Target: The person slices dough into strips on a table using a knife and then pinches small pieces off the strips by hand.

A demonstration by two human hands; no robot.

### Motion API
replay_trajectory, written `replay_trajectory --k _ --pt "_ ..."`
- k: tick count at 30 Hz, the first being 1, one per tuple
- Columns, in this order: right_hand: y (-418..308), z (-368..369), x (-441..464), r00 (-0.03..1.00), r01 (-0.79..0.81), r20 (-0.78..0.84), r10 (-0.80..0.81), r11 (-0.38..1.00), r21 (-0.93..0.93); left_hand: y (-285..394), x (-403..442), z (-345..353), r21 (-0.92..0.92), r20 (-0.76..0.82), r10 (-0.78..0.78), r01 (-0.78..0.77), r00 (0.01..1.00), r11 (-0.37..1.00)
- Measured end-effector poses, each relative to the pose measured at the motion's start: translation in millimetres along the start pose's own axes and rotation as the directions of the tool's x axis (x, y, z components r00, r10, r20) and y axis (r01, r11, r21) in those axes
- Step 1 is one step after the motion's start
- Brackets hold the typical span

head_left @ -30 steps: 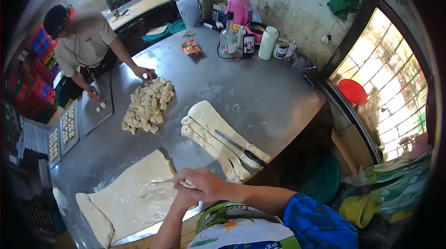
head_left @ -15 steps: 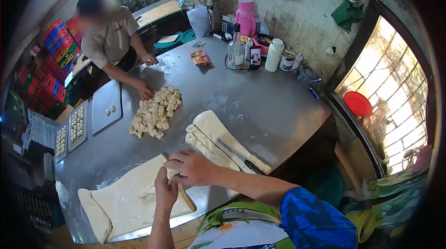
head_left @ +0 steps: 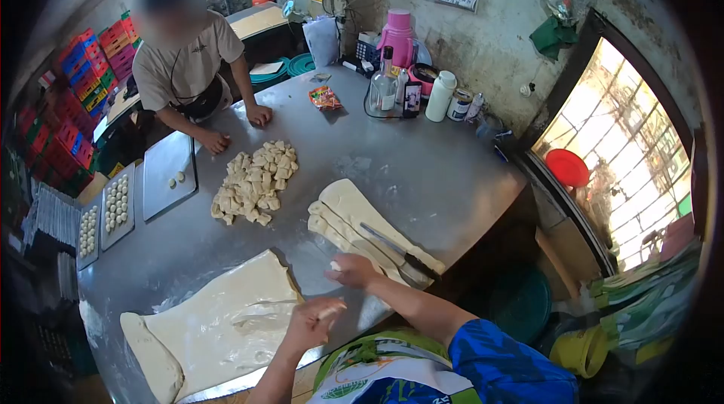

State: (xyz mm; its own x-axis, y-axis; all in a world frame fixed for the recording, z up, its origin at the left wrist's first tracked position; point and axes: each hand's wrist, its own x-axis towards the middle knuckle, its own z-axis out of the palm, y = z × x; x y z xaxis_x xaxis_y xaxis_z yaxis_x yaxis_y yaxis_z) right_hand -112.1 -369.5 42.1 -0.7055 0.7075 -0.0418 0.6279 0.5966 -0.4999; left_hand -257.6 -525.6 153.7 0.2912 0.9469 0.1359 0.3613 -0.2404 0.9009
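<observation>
My left hand (head_left: 313, 324) is curled above the right edge of a wide, shiny dough sheet (head_left: 219, 313), with a pale piece of dough showing at its fingers. The sheet is folded over at its left end, and its surface is wrinkled near my hand. My right hand (head_left: 353, 270) is closed between that sheet and the dough strips; a small white bit of dough pokes out by the thumb. Beyond it lie long cut dough strips (head_left: 354, 215). A knife (head_left: 388, 243) with a dark handle rests across them.
Cut dough chunks (head_left: 256, 182) are piled mid-table. Across the metal table (head_left: 445, 178) stands a co-worker (head_left: 188, 65), hands on the tabletop. Trays (head_left: 170, 174) with small dough balls line the left. A glass bottle (head_left: 383, 87), phone (head_left: 412, 98) and pink jug (head_left: 398, 35) stand by the wall.
My hands have come apart: the right moved right, the left down and right. The co-worker has straightened, drawing a hand back from the chunks.
</observation>
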Motion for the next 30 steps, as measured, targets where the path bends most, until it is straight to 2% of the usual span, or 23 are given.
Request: replay_trajectory --k 2,4,6,10,12,14,15,17,19,20,23,24,25,29,30 --pt "-20 -18 4 0.98 0.14 -0.166 -0.108 0.97 0.201 -23 11 -4 0.02 -0.373 -0.038 0.049 0.927 0.999" --pt "-48 -34 -8 0.929 0.283 -0.337 -0.153 0.88 0.381 -38 13 -3 0.008 -0.676 -0.075 0.109 0.733 0.994" --pt "-67 -44 -9 0.929 0.369 -0.153 -0.336 0.832 0.414 -42 28 -14 0.019 -0.651 -0.029 0.054 0.759 0.998" --pt "-90 -71 -12 0.948 0.307 -0.103 -0.302 0.772 0.556 -45 21 -16 0.022 -0.592 0.027 -0.017 0.806 1.0" --pt "-84 -57 -14 0.986 0.166 -0.086 -0.142 0.868 0.469 -64 10 -1 0.049 -0.433 -0.233 0.281 0.871 0.958" --pt "-70 -44 -11 0.996 0.008 -0.087 0.026 0.927 0.374 -75 7 9 0.128 -0.277 -0.495 0.542 0.824 0.83" --pt "-54 -37 -6 0.996 0.014 -0.088 0.02 0.927 0.375 -66 9 12 0.129 -0.283 -0.494 0.543 0.822 0.83" --pt "-1 -18 14 0.998 -0.06 0.045 0.052 0.978 0.202 -27 14 19 0.119 -0.29 -0.305 0.35 0.907 0.929" --pt "28 6 19 0.977 -0.124 0.18 0.116 0.992 0.031 1 8 25 0.109 -0.283 -0.122 0.159 0.951 0.981" --pt "24 4 20 0.979 -0.11 0.177 0.103 0.994 0.029 -2 13 24 0.116 -0.295 -0.118 0.158 0.948 0.981" --pt "-27 -17 -10 0.989 0.146 -0.023 -0.146 0.945 0.294 -27 22 25 0.32 -0.582 0.058 0.164 0.811 0.933" --pt "-38 -28 -11 0.97 0.24 -0.112 -0.214 0.902 0.359 -37 30 21 0.387 -0.653 0.14 0.17 0.744 0.906" --pt "-45 -38 -9 0.97 0.241 -0.117 -0.213 0.902 0.358 -48 34 17 0.39 -0.651 0.144 0.166 0.746 0.906" --pt "-70 -59 -12 0.943 0.332 -0.229 -0.243 0.622 0.709 -79 13 11 -0.062 -0.61 -0.154 0.146 0.777 0.987" --pt "-69 -57 -10 0.943 0.332 -0.233 -0.238 0.625 0.706 -75 15 10 -0.063 -0.605 -0.151 0.142 0.782 0.988"
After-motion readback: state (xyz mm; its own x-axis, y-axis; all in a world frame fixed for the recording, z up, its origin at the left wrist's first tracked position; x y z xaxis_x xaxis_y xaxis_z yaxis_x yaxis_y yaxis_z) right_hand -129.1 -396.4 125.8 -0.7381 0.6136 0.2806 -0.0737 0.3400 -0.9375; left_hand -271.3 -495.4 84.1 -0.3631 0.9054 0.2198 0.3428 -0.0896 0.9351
